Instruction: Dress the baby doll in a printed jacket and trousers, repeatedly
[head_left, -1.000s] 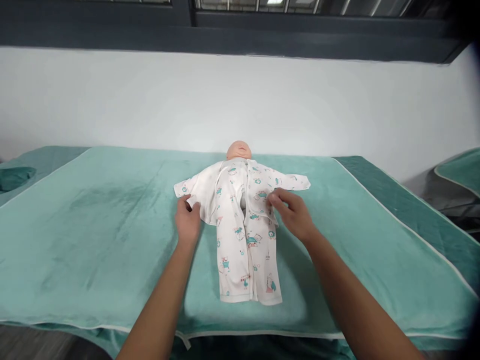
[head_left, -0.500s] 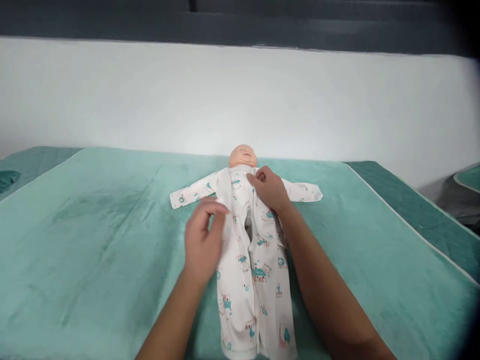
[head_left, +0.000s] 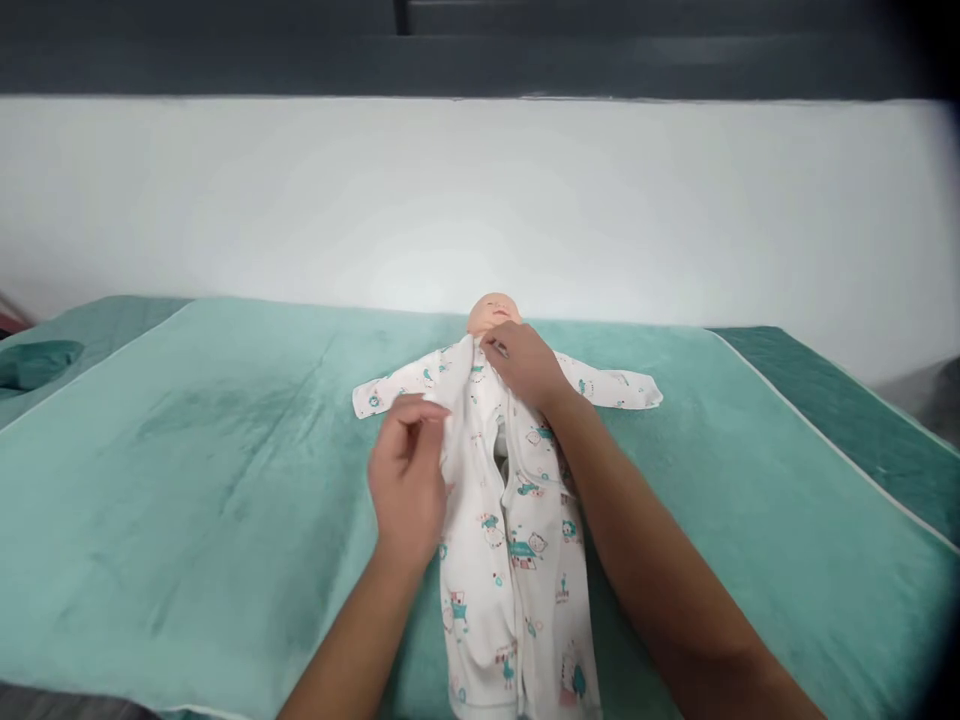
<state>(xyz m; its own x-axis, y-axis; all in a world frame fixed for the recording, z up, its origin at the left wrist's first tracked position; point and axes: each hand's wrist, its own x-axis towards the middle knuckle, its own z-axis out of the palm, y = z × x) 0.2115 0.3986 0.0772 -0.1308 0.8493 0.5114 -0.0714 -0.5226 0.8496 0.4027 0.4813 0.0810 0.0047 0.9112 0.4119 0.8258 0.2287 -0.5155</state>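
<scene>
Bedroom-like or training room, exact type unclear: wide padded surface [head_left: 247,480] under green plush covers, set against plain white wall [head_left: 315,200]; dark frame [head_left: 225,60] above, baby doll [head_left: 495,308] in printed clothes lying there.

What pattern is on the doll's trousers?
The trousers are white with small teal and reddish cartoon figures, seen best in the current head view.

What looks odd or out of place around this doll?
I see no spill or damage. The printed outfit on the doll gapes mid-front, showing grey beneath, so it looks unfastened. The green cover is slightly creased.
</scene>
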